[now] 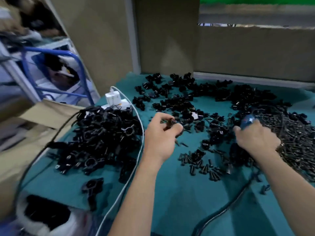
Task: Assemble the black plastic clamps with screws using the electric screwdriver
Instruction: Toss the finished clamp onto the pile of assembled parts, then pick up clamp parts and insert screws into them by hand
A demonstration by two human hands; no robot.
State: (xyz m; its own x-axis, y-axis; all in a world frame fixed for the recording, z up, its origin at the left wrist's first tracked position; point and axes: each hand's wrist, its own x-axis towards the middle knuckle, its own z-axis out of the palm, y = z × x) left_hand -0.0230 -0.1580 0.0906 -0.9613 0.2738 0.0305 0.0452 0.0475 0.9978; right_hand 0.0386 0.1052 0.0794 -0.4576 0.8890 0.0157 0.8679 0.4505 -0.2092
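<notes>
My left hand (160, 133) is over the middle of the teal table (170, 193), its fingers curled round a small black clamp part (171, 124). To the right, my right hand (257, 138) grips the blue electric screwdriver (248, 121), whose black cable (221, 212) runs toward the near edge. Loose black clamp halves (179, 99) are spread across the far side. A heap of black clamps (105, 133) lies at the left. Black screws (202, 166) lie scattered below the hands, and a larger pile of screws (300, 145) sits at the right.
A white power strip with a plug (114, 99) stands behind the clamp heap, and a white cable (122, 188) curves from it to the near edge. A cardboard box (34, 126) and a blue metal frame (56, 70) are at the left. A bag of black parts (46, 213) sits bottom left.
</notes>
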